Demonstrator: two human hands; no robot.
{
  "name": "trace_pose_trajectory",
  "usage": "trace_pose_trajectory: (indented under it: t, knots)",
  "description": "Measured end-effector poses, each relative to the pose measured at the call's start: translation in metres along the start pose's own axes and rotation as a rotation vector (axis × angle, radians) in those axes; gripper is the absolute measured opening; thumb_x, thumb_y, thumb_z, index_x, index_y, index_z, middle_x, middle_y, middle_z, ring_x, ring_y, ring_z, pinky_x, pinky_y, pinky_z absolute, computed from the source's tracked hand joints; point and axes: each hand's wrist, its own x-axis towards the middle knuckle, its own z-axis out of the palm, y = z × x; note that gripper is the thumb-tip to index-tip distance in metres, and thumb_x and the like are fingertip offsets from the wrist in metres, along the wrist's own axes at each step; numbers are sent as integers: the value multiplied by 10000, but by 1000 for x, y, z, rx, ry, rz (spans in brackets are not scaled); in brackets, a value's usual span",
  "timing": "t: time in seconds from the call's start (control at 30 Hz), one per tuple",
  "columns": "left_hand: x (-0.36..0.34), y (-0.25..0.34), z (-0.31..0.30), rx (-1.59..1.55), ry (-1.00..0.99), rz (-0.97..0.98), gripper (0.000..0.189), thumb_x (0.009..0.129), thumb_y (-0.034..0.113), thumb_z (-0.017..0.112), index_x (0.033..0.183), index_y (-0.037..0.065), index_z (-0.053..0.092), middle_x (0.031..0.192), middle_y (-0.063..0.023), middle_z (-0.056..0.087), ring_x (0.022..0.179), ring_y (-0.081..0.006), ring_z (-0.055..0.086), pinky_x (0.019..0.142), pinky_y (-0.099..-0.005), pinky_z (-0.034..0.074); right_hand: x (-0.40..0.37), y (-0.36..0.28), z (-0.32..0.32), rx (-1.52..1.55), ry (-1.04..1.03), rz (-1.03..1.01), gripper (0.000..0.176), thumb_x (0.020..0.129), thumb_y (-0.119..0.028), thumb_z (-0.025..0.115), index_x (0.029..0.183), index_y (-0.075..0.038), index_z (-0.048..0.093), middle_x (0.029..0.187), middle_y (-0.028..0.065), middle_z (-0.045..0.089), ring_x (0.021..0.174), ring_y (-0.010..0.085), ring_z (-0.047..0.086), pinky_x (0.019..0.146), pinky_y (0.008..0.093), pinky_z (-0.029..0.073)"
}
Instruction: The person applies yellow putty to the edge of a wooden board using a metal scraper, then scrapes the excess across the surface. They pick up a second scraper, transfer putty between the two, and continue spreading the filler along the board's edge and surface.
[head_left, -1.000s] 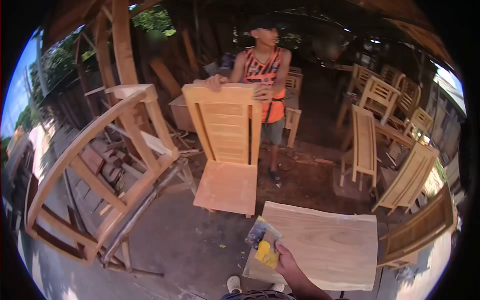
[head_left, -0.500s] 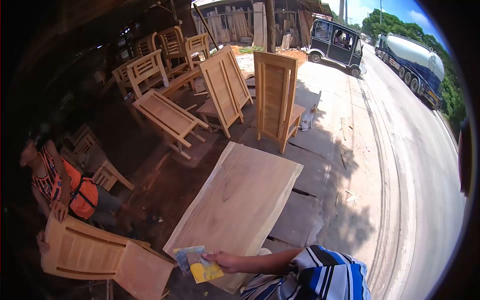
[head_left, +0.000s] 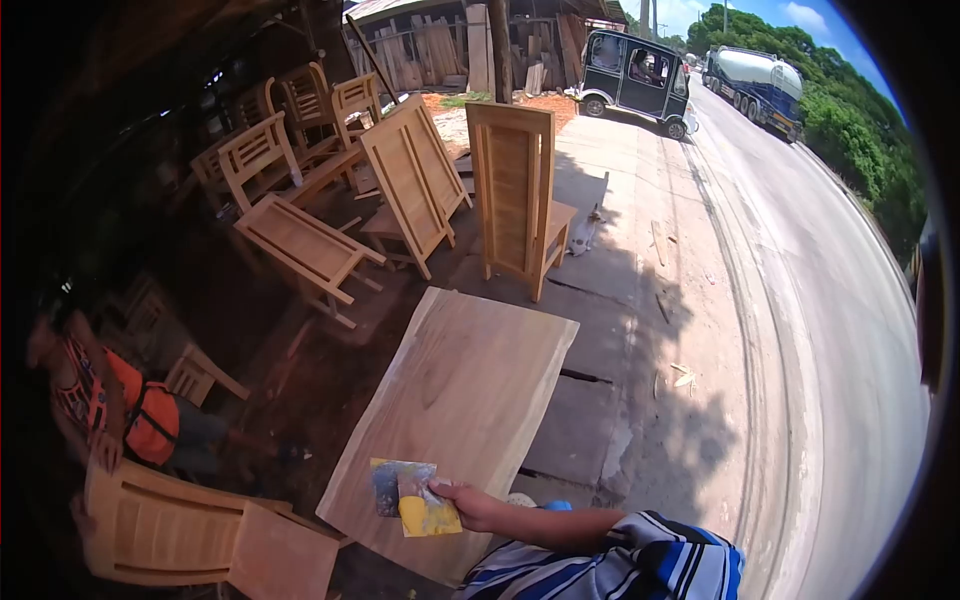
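My right hand (head_left: 468,503) reaches in from the lower right, its fingers closed on two thin square spreader plates. One plate (head_left: 388,487) is smeared grey-blue with a yellow edge; the other (head_left: 428,515) is yellow with grey smears. Both overlap the near end of a large wooden slab (head_left: 470,385) with uneven pale edges. A striped sleeve (head_left: 650,550) covers the upper arm. My left hand is out of view.
A person (head_left: 110,390) at the left holds a wooden chair (head_left: 165,525) lying tilted. Beyond the slab stand tall-backed chairs (head_left: 512,190) and a leaning panelled chair (head_left: 415,175). A dark three-wheeler (head_left: 635,85) is at the roadside; a tanker truck (head_left: 755,85) is on the road.
My right hand with the plates has moved up and right in view, farther over the slab. The view has shifted, and the tanker truck is farther up the road.
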Motion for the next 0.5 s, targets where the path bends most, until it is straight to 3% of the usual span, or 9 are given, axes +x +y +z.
trace_pose_trajectory:
  t: [0.23,0.5]
  knots:
    - [5,2,8,-16,-7,28,525,918,262,524,1325,-19,348,1224,-222,472,1099,-341,507,887,-459,454,-27,-19,1,75,79,-133,333,956,-240,468,1184,3,468,1123,117,596,1011,235,614,890,374,516]
    - [8,8,9,-35,21,28,518,913,260,525,1309,-28,357,1206,-209,483,1103,-317,505,902,-436,444,-40,-16,-5,45,68,-146,346,953,-238,476,1190,13,463,1108,123,604,996,241,623,884,377,520]
